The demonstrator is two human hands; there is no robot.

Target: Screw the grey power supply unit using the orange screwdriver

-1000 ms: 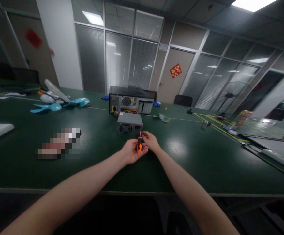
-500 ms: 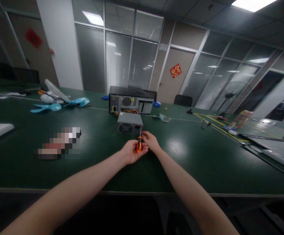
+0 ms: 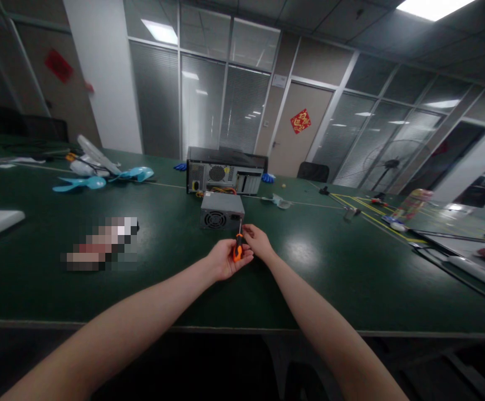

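Observation:
My left hand is palm up, its fingers curled around the orange and black handle of a screwdriver. The screwdriver's thin shaft points up and away, its tip close to the front right of a grey power supply unit. Beside the shaft, my right hand has its fingertips pinched together; anything between them is too small to make out. The power supply has a round fan grille and a socket on its near face. Coloured cables run behind it towards a computer case lying on its side.
Light blue fan blades and white parts lie on the green table at the left. A clear plastic piece is right of the case. Blue gloves lie by the case. A dark cable runs along the right side.
Both hands and the screwdriver stay almost in the same place. A blurred brownish shape with a red spot has come in at the right edge.

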